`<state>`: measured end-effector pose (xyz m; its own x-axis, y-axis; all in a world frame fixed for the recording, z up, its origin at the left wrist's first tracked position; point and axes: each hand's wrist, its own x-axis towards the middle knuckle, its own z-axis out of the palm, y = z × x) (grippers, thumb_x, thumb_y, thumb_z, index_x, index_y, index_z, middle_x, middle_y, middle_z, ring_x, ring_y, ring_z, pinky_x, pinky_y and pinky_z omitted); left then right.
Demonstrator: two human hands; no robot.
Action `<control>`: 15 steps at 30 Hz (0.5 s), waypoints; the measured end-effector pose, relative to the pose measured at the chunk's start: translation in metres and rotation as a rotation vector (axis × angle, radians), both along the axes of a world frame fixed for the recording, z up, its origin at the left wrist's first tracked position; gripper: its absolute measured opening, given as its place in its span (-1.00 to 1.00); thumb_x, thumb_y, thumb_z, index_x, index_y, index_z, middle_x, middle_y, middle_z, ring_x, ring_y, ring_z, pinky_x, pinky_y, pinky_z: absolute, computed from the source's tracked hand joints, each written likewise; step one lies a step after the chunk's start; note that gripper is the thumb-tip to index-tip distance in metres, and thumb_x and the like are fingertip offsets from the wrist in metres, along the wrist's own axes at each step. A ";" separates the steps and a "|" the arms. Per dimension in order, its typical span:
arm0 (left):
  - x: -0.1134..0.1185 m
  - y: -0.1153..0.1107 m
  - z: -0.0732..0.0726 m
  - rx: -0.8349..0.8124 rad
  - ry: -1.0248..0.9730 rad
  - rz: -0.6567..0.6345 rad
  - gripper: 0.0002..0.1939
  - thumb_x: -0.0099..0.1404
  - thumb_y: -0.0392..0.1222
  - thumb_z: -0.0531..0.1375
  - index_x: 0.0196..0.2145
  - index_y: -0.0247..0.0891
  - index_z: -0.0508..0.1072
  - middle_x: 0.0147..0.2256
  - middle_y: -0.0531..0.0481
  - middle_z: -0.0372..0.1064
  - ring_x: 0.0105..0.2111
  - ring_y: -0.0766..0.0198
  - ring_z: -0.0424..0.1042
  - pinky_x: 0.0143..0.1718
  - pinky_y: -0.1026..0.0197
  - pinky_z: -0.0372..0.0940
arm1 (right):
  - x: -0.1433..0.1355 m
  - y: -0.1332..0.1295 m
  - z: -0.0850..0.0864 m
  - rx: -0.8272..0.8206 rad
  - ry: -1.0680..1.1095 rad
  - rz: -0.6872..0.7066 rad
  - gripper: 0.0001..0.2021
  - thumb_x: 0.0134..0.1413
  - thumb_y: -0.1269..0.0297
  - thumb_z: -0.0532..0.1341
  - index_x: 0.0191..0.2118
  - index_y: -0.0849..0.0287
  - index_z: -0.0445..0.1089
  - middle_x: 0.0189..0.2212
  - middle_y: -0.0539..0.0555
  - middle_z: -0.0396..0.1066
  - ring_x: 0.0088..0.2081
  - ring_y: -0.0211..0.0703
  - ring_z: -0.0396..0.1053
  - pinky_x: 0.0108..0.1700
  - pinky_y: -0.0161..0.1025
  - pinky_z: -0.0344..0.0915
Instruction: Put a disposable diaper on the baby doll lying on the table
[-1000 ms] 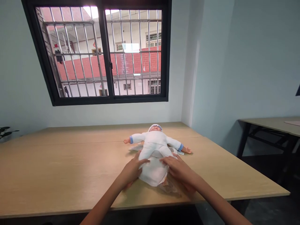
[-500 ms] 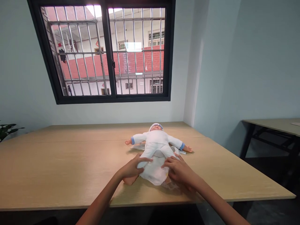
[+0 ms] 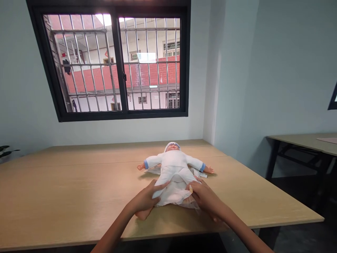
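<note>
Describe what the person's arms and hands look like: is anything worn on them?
Both forearms are bare up to the bottom edge of the picture: no sleeves show. The left hand and the right hand wear no gloves, and no rings, watch or bracelets can be seen on fingers or wrists. The arms are slim. Nothing above the forearms is in view.

Soft matt white cloth clothes the doll [image 3: 174, 168]; thin crinkled translucent plastic [image 3: 193, 203] lies under it. The table [image 3: 65, 189] shows smooth pale wood grain, matt.
</note>
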<state>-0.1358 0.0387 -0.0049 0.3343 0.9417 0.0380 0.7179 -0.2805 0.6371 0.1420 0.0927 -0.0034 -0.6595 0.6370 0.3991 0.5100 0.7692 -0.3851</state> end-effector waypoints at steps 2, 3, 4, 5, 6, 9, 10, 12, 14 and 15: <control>0.001 -0.005 0.003 0.017 0.042 0.015 -0.32 0.27 -0.26 0.09 0.30 0.16 0.12 0.30 0.03 -0.01 0.20 0.03 0.19 0.23 0.01 0.16 | 0.004 -0.003 -0.001 -0.038 0.015 0.002 -0.76 0.18 0.42 0.00 -0.34 0.13 0.41 -0.16 0.10 0.45 0.08 0.05 0.23 0.10 -0.08 0.19; 0.002 -0.007 0.005 0.027 0.067 0.018 -0.32 0.26 -0.26 0.09 0.29 0.19 0.12 0.30 0.04 0.01 0.17 0.03 0.23 0.21 0.01 0.19 | 0.006 -0.004 -0.002 -0.052 0.025 0.007 -0.76 0.18 0.41 0.00 -0.34 0.13 0.40 -0.18 0.10 0.45 0.07 0.04 0.24 0.10 -0.08 0.19; 0.003 -0.010 0.007 0.034 0.094 0.022 -0.31 0.25 -0.26 0.10 0.29 0.22 0.12 0.30 0.04 0.02 0.14 0.03 0.27 0.18 0.00 0.22 | 0.008 -0.005 -0.003 -0.063 0.038 0.013 -0.77 0.18 0.41 0.00 -0.34 0.13 0.40 -0.20 0.10 0.45 0.05 0.04 0.25 0.09 -0.08 0.20; 0.005 -0.012 0.010 0.038 0.120 0.027 -0.30 0.25 -0.27 0.10 0.29 0.24 0.12 0.30 0.04 0.03 0.11 0.02 0.31 0.15 -0.01 0.24 | 0.010 -0.004 -0.004 -0.071 0.052 0.019 -0.77 0.18 0.40 0.01 -0.34 0.13 0.40 -0.20 0.10 0.44 0.03 0.04 0.26 0.08 -0.08 0.21; 0.007 -0.014 0.012 0.043 0.144 0.034 -0.30 0.25 -0.27 0.09 0.28 0.25 0.12 0.30 0.04 0.03 0.09 0.02 0.33 0.13 -0.02 0.27 | 0.012 -0.004 -0.005 -0.081 0.067 0.023 -0.78 0.18 0.39 0.02 -0.34 0.13 0.40 -0.21 0.11 0.43 0.00 0.03 0.27 0.06 -0.08 0.22; 0.012 -0.018 0.016 0.072 0.176 0.061 -0.32 0.25 -0.27 0.08 0.26 0.26 0.16 0.28 0.03 0.07 0.06 0.01 0.36 0.08 0.01 0.30 | 0.017 -0.002 -0.007 -0.116 0.111 0.042 -0.78 0.21 0.33 0.02 -0.35 0.15 0.40 -0.18 0.14 0.41 -0.05 0.04 0.28 0.03 -0.05 0.25; 0.013 -0.018 0.016 0.081 0.178 0.064 -0.34 0.26 -0.27 0.08 0.26 0.25 0.17 0.27 0.03 0.09 0.06 0.01 0.36 0.07 0.03 0.30 | 0.018 -0.002 -0.007 -0.128 0.122 0.050 -0.78 0.21 0.31 0.03 -0.34 0.15 0.41 -0.17 0.14 0.41 -0.05 0.05 0.28 0.04 -0.04 0.25; 0.014 -0.017 0.014 0.086 0.181 0.061 -0.36 0.27 -0.26 0.08 0.26 0.24 0.18 0.26 0.02 0.11 0.05 0.03 0.36 0.05 0.06 0.31 | 0.019 -0.003 -0.006 -0.145 0.152 0.051 -0.77 0.21 0.28 0.04 -0.30 0.15 0.43 -0.14 0.15 0.42 -0.04 0.07 0.29 0.07 0.00 0.24; 0.012 -0.015 0.010 0.100 0.154 0.051 -0.38 0.28 -0.24 0.09 0.25 0.22 0.20 0.24 0.02 0.14 0.03 0.05 0.37 0.02 0.10 0.32 | 0.018 -0.004 -0.003 -0.153 0.190 0.054 -0.77 0.22 0.24 0.07 -0.28 0.15 0.46 -0.13 0.16 0.43 -0.03 0.08 0.30 0.11 0.02 0.22; 0.011 -0.014 0.007 0.115 0.126 0.047 -0.40 0.27 -0.22 0.09 0.24 0.20 0.22 0.23 0.02 0.17 0.02 0.06 0.37 0.00 0.13 0.32 | 0.017 -0.005 -0.001 -0.160 0.212 0.065 -0.77 0.21 0.22 0.09 -0.27 0.15 0.46 -0.11 0.15 0.43 -0.03 0.08 0.31 0.12 0.01 0.21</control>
